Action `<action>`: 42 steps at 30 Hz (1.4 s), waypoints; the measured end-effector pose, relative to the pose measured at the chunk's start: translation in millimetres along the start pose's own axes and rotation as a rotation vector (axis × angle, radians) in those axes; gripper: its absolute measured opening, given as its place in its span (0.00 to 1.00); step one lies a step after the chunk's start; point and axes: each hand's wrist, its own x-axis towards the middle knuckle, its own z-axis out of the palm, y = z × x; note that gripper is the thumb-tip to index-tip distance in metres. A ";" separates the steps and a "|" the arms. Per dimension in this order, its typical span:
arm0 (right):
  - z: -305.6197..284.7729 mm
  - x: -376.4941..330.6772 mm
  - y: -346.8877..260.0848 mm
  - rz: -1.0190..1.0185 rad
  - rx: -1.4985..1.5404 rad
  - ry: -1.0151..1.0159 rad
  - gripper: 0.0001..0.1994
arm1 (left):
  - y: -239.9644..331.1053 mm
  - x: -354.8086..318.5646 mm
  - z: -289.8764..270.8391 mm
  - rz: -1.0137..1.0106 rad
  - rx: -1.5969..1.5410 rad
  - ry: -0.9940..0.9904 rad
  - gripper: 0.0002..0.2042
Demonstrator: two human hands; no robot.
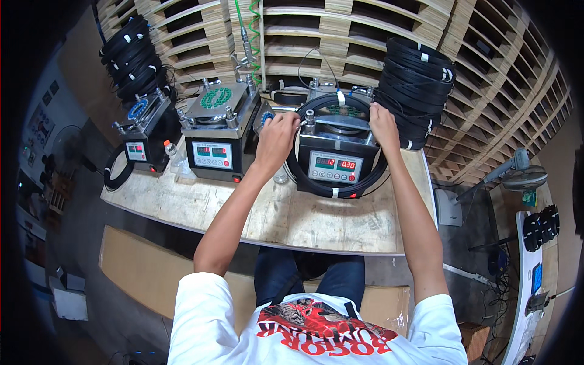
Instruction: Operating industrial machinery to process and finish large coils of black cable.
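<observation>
"What do the hands hold?"
"A round, smooth black cable coil (310,188), white-taped at twelve and six o'clock, before a boxy metal-topped machine (336,166). The left hand (278,139) grasps its rim at ten; the right hand (384,126) pinches near one."
"Clearance?"
"Scuffed wooden bench (274,213), open from six to its front edge; stacked cables (417,85) crowd two."
</observation>
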 end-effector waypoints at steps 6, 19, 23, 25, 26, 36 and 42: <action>-4.6 -2.8 -9.4 0.020 0.015 -0.015 0.24 | 15.1 -5.1 3.7 -0.166 -0.087 -0.061 0.10; -6.7 -6.7 -3.3 -0.086 0.148 0.212 0.14 | 42.4 3.7 34.6 -0.340 -0.626 -0.144 0.13; -15.1 -24.5 8.5 -0.078 0.350 0.416 0.09 | 42.4 18.7 14.1 -0.073 -0.230 -0.044 0.22; -10.9 -50.9 21.8 0.005 0.062 0.477 0.13 | 41.0 18.8 15.5 -0.099 -0.045 0.000 0.29; -11.7 -60.7 14.7 0.086 0.034 0.455 0.17 | 31.2 15.1 12.2 -0.150 -0.065 -0.013 0.37; -46.8 -77.1 38.2 -0.158 -0.031 0.385 0.21 | 19.8 2.8 51.0 -0.274 -0.344 0.016 0.42; -53.4 -90.1 1.9 0.011 -0.095 0.135 0.09 | 12.9 -1.2 51.9 -0.282 -0.279 0.037 0.43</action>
